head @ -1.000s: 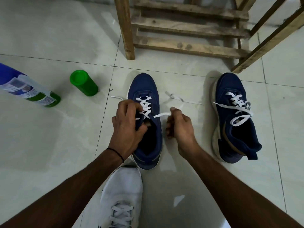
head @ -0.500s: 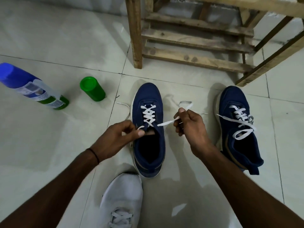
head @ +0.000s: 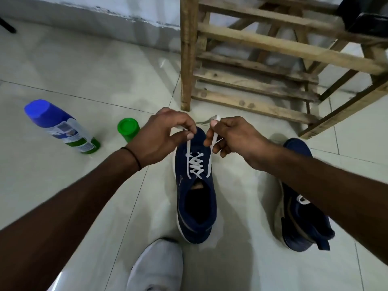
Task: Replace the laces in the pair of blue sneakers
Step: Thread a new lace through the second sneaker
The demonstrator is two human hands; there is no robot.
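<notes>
A blue sneaker [head: 196,208] stands on the tiled floor in the middle, toe pointing away, with a white lace [head: 195,164] crossed through its lower eyelets. My left hand [head: 161,137] pinches the left lace end above the toe. My right hand [head: 233,137] pinches the right lace end, whose tip sticks up past my fingers. Both ends run taut from the eyelets up to my hands. The second blue sneaker [head: 302,223] lies to the right, partly hidden by my right forearm, with a bit of white lace showing.
A wooden slatted rack [head: 252,80] stands just beyond the shoes. A blue-capped bottle [head: 60,127] lies at the left, a green cap [head: 128,129] next to it. My own white shoe [head: 157,267] is at the bottom edge. A wall base runs along the back.
Both hands have lifted up and forward from the shoe's tongue to above its toe, pulling the two lace ends taut. The camera has tilted, so the shoes sit lower in view.
</notes>
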